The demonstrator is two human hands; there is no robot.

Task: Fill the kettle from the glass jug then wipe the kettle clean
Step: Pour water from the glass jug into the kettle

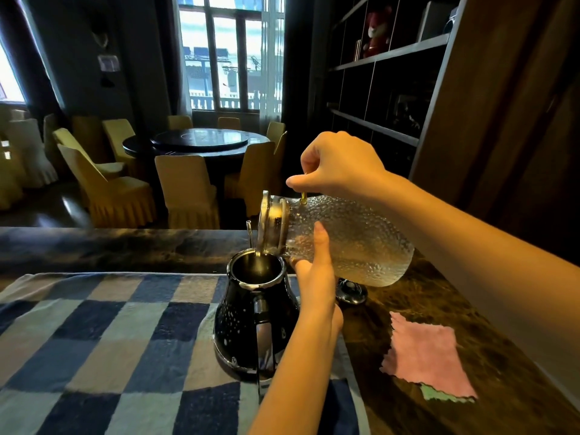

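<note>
1. Kettle [251, 315] stands lidless on the checked towel [94, 324], its mouth under the jug's spout.
2. Left hand [315, 277] props the tilted glass jug [354, 243], thumb and fingers clamped round its neck.
3. Right hand [339, 166] has its fingers closed on the jug's handle.
4. Filling looks underway; the lid [351, 290] and pink cloth [430, 353] lie on the tabletop [502, 387], and wiping is not yet begun.
</note>
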